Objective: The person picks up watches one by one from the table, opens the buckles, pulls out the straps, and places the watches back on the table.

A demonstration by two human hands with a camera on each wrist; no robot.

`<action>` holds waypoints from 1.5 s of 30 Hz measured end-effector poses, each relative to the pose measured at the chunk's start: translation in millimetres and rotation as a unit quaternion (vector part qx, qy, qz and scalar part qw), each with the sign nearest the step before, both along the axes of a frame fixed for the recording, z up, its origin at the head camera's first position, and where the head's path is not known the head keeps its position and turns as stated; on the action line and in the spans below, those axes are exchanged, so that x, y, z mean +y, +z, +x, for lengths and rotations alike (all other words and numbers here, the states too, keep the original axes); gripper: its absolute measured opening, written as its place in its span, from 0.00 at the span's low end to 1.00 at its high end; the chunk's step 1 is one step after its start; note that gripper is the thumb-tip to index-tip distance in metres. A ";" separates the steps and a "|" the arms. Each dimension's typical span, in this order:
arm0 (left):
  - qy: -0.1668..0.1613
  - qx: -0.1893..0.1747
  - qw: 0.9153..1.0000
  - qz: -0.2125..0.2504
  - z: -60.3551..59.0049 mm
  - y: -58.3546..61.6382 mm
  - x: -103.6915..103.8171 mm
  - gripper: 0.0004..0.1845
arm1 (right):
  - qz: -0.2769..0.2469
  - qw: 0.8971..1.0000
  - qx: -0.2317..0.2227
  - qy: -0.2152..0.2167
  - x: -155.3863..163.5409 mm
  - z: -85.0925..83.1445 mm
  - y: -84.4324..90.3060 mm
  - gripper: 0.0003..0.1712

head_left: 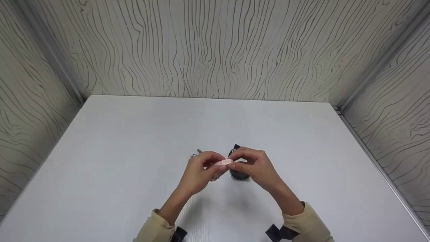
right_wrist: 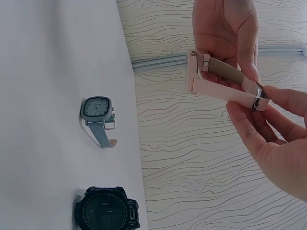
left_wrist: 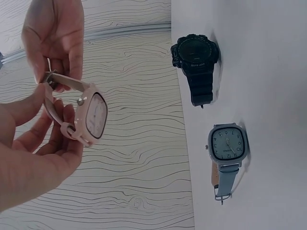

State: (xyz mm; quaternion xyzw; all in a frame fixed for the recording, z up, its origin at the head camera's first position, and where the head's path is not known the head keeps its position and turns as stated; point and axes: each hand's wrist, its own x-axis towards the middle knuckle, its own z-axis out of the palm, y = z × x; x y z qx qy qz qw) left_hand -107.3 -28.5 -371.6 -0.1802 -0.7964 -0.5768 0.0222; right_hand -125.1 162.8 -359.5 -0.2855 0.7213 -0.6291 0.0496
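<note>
A pink wristwatch (left_wrist: 96, 117) with a rounded square case is held up between both hands, its strap bent into a loop. In the head view the left hand (head_left: 198, 173) grips it from the left, fingers curled round the band. From the other side the right hand (head_left: 253, 168) pinches the strap near its metal buckle (right_wrist: 259, 98). The right wrist view shows the strap end at that buckle, with fingertips of both hands close by. The case hangs away from the right hand's fingers, and the dial shows in the left wrist view.
Behind the hands, a grey-blue watch (left_wrist: 228, 143) and a chunky black digital watch (left_wrist: 195, 50) lie on the white table (head_left: 134, 134). Walls with a wood-grain pattern (head_left: 201, 50) enclose the table at the back and both sides.
</note>
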 end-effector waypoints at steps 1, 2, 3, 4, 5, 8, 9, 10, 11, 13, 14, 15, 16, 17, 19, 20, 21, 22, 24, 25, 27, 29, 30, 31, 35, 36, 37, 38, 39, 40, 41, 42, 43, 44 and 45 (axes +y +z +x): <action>0.001 -0.001 1.000 -0.001 0.1 0.2 0.0 0.09 | -0.001 1.000 0.001 0.002 0.4 -0.1 0.0 0.08; 0.002 -0.003 1.000 -0.001 0.4 0.5 0.0 0.09 | -0.003 1.000 0.003 0.003 0.7 -0.2 0.2 0.08; 0.003 -0.005 1.000 -0.002 0.5 0.8 0.1 0.09 | -0.004 1.000 0.003 0.004 1.1 -0.2 0.2 0.08; 0.003 -0.006 1.000 -0.003 0.7 1.2 0.2 0.09 | -0.004 1.000 0.003 0.005 1.4 -0.2 0.3 0.08; 0.003 -0.007 1.000 -0.003 0.8 1.6 0.4 0.09 | -0.004 1.000 0.003 0.005 1.7 -0.2 0.4 0.08; 0.001 -0.007 1.000 -0.007 1.0 2.7 0.9 0.09 | 0.000 1.000 0.003 0.003 2.2 0.0 1.0 0.08; 0.001 -0.007 1.000 -0.008 1.0 3.0 1.1 0.09 | 0.001 1.000 0.003 0.002 2.2 0.0 1.2 0.09; 0.001 -0.006 1.000 -0.009 1.2 3.5 1.1 0.09 | 0.003 1.000 0.003 -0.001 2.3 0.1 1.3 0.09; 0.002 -0.006 1.000 -0.009 1.2 3.8 1.3 0.10 | 0.004 1.000 0.002 -0.003 2.3 0.2 1.4 0.09; 0.002 -0.007 1.000 -0.007 1.1 4.2 1.9 0.10 | 0.004 1.000 0.003 -0.003 2.1 0.2 1.6 0.09; 0.002 -0.005 1.000 -0.006 1.0 4.3 2.2 0.10 | 0.004 1.000 0.003 -0.003 1.8 0.2 1.7 0.09; 0.002 -0.002 1.000 -0.007 1.1 4.3 2.5 0.10 | 0.005 1.000 0.003 -0.002 1.7 0.4 1.9 0.09; 0.003 0.001 1.000 -0.008 1.3 4.3 2.7 0.10 | 0.007 1.000 0.003 0.000 1.5 0.5 2.0 0.08; 0.004 0.005 1.000 -0.012 1.5 4.3 3.2 0.09 | 0.007 1.000 0.004 0.003 1.3 0.5 2.2 0.08; 0.007 0.014 1.000 -0.021 2.1 4.5 3.8 0.09 | 0.011 1.000 0.005 0.008 1.0 0.6 2.8 0.08; 0.010 0.019 0.999 -0.027 2.5 4.6 4.1 0.09 | 0.015 1.000 0.005 0.010 0.9 0.7 3.1 0.08; 0.012 0.022 0.999 -0.032 2.9 4.9 4.5 0.08 | 0.020 1.000 0.006 0.013 0.8 0.7 3.3 0.08; 0.014 0.024 0.999 -0.037 3.1 5.2 4.9 0.08 | 0.025 1.000 0.007 0.015 0.6 0.6 3.6 0.08; 0.017 0.026 0.999 -0.043 3.6 5.6 5.4 0.08 | 0.036 0.999 0.009 0.015 0.2 0.6 4.2 0.08; 0.017 0.027 0.999 -0.044 3.9 5.7 5.6 0.08 | 0.040 0.999 0.013 0.015 -0.2 0.7 4.6 0.08; 0.015 0.030 0.998 -0.044 4.2 6.2 5.7 0.08 | 0.045 0.999 0.017 0.013 -0.6 0.7 4.9 0.08; 0.013 0.032 0.998 -0.042 4.2 6.6 5.8 0.08 | 0.044 0.999 0.023 0.008 -0.6 0.8 5.0 0.08; 0.013 0.033 0.999 -0.042 3.9 6.7 5.8 0.08 | 0.043 0.999 0.027 0.005 -0.6 0.8 4.9 0.08; 0.013 0.034 0.999 -0.040 3.7 6.6 5.7 0.08 | 0.041 0.999 0.030 0.002 -0.6 0.9 4.8 0.07; 0.009 0.024 0.999 -0.022 2.9 5.9 4.3 0.09 | 0.036 0.998 0.041 -0.011 -1.4 1.2 4.6 0.07; 0.006 0.022 1.000 -0.015 2.9 5.8 3.8 0.09 | 0.033 0.999 0.041 -0.013 -1.7 1.3 4.6 0.07; 0.005 0.020 1.000 -0.011 2.9 5.7 3.2 0.10 | 0.030 0.999 0.041 -0.014 -2.0 1.4 4.6 0.07; 0.004 0.017 1.000 -0.006 2.8 5.5 2.7 0.10 | 0.027 0.999 0.041 -0.015 -2.2 1.4 4.5 0.07; 0.003 0.016 1.000 -0.003 2.8 5.5 2.1 0.10 | 0.024 0.999 0.042 -0.015 -2.2 1.5 4.3 0.07; 0.003 0.015 1.000 -0.003 2.7 5.3 1.7 0.09 | 0.022 0.999 0.043 -0.015 -2.2 1.6 4.1 0.07; 0.004 0.013 1.000 -0.002 2.6 5.2 1.2 0.09 | 0.019 0.999 0.044 -0.015 -1.9 1.6 3.8 0.07; 0.005 0.012 1.000 -0.004 2.5 5.0 0.9 0.09 | 0.016 0.999 0.045 -0.013 -1.6 1.6 3.5 0.07; 0.006 0.009 1.000 -0.005 2.5 4.9 0.5 0.09 | 0.013 0.999 0.046 -0.011 -1.2 1.5 3.2 0.08; 0.005 0.005 1.000 -0.004 2.4 4.7 0.1 0.09 | 0.009 0.999 0.048 -0.008 -0.8 1.4 2.8 0.08; 0.005 0.000 1.000 -0.002 2.5 4.5 -0.3 0.09 | 0.006 0.999 0.048 -0.005 -0.3 1.3 2.4 0.08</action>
